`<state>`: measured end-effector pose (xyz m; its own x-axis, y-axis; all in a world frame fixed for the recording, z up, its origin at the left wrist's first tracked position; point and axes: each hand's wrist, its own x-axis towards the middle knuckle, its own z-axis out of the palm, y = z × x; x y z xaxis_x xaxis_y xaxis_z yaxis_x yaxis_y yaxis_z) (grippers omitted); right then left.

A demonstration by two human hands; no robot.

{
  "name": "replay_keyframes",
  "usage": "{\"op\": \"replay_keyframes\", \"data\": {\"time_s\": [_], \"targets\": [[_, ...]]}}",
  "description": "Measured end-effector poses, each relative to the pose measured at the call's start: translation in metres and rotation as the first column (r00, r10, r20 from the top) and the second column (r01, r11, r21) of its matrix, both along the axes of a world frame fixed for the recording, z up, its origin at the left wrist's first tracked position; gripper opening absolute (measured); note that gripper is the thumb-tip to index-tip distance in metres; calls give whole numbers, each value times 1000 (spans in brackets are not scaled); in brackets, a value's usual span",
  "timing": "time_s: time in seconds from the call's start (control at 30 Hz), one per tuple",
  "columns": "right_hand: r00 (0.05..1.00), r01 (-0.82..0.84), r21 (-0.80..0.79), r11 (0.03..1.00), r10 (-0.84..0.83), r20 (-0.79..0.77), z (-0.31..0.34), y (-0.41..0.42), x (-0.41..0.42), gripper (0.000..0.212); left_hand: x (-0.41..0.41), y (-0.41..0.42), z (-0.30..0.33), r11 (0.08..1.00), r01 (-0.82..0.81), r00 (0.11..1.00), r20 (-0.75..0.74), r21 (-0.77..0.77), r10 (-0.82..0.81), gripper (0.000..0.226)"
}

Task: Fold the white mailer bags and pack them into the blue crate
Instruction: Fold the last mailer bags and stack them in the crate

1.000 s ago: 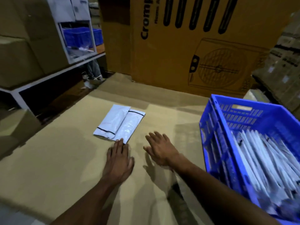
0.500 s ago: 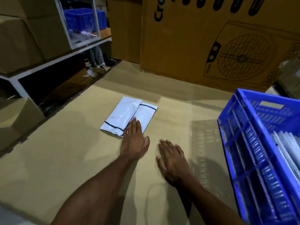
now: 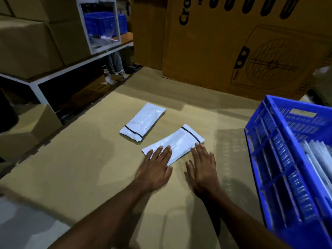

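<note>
Lying flat on the brown cardboard surface (image 3: 75, 177) are 2 folded white mailer bags, each a narrow glossy packet with a black stripe across 1 end. The far bag (image 3: 142, 121) sits a little left of centre, its stripe at the near-left end, tilted toward the upper right. The near bag (image 3: 177, 141) lies just beside it, apart from it by a thin strip of cardboard, its stripe at the far-right end.

At far left, stacked brown boxes (image 3: 30, 45) rest on a white shelf frame (image 3: 59, 72), with dark space beneath; the cardboard's left edge runs diagonally along that gap. A wide bare stretch of cardboard lies between that edge and the bags.

The left hand (image 3: 154, 169) is spread flat, fingers straight, pressing on the near-left end of the near bag and gripping nothing. The right hand (image 3: 203, 168) is also flat with straight fingers, palm on the cardboard, its fingertips touching the bag's near-right edge; it holds nothing.

Behind stands a large printed carton (image 3: 242, 51), closing off the far side. At right, the blue crate (image 3: 280, 159) stands near the right hand, with bare cardboard between them, and more white bags (image 3: 318, 159) stand on edge inside it.
</note>
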<state>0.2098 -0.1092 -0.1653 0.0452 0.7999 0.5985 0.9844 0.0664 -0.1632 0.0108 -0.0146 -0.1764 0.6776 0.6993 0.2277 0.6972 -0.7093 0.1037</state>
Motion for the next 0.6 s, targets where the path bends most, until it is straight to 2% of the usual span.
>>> {"op": "replay_keyframes", "data": {"time_s": [0.1,0.27,0.43,0.6], "targets": [[999,-35,-93,995,38,36,5,-17,2,50,-13,-21,-1,991,133,990,38,25,-133,62],[999,-38,-206,978,30,-42,4,-21,16,56,-30,-46,0,939,341,926,156,49,-344,51],[998,-57,-362,930,48,-34,5,-33,22,62,-40,-58,5,938,345,906,247,38,-344,46],[999,26,-300,954,-19,26,-1,-62,-4,49,-55,-65,0,972,230,942,244,39,-233,56]]}}
